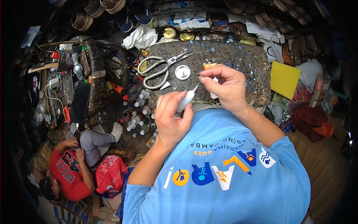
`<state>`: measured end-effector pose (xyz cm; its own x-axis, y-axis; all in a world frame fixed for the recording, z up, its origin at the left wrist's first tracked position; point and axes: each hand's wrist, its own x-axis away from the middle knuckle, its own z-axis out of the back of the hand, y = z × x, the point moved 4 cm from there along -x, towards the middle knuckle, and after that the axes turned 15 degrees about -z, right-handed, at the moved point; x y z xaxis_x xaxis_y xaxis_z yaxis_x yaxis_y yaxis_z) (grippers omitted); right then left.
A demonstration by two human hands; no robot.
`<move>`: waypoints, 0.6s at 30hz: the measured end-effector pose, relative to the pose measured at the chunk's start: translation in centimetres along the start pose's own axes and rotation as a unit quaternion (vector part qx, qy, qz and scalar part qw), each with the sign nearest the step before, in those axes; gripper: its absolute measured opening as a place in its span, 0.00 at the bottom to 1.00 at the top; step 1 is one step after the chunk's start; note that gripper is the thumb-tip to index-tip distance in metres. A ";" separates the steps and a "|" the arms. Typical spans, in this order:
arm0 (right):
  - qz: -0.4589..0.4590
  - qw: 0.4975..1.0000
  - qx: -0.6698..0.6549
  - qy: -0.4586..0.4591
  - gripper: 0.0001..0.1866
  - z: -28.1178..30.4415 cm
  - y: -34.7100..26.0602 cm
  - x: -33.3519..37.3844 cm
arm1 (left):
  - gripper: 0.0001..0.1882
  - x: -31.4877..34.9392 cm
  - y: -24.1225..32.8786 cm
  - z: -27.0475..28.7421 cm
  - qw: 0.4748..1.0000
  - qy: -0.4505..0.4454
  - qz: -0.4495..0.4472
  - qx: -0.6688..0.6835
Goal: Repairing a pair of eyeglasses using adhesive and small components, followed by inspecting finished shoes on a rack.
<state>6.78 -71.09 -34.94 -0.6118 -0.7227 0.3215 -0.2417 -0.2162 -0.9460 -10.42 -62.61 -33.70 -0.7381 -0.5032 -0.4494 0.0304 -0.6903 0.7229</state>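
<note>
My left hand (170, 117) is wrapped round a small white squeeze bottle (185, 100), its thin nozzle tilted up and to the right. My right hand (226, 85) is closed in a pinch just above the nozzle tip; whatever is between its fingertips is too small to make out. Partly covered by that hand, an orange packet (209, 65) lies on the rough dark work block (253, 84). Left of it sits a round silver lid (182, 72). Large scissors (166, 70) with grey-green handles rest open on the block, and a small white cone-shaped piece (165, 86) lies by their handles.
Several small bottles (138, 121) stand on the floor at the left. A yellow sheet (284, 80) lies right of the block. Crumpled white cloth (140, 36) and open tins (169, 33) are at the far edge. A person in red (71, 170) sits at lower left.
</note>
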 end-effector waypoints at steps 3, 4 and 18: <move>0.029 0.999 0.019 0.005 0.06 0.0 0.0 -0.1 | 0.18 -0.1 0.2 0.0 1.000 -0.008 -0.012 -0.014; 0.047 0.998 0.029 0.006 0.05 -0.1 -0.1 0.0 | 0.18 -0.1 0.2 0.0 1.000 -0.008 -0.012 -0.014; -0.071 0.996 -0.041 0.022 0.04 -0.6 0.4 -0.3 | 0.18 0.4 0.2 -0.5 0.999 -0.004 -0.028 -0.024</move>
<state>6.44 -70.56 -35.42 -0.5988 -0.6594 0.4547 -0.3878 -0.2580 -0.8849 -10.37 -63.18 -33.94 -0.7452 -0.4589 -0.4838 0.0217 -0.7418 0.6702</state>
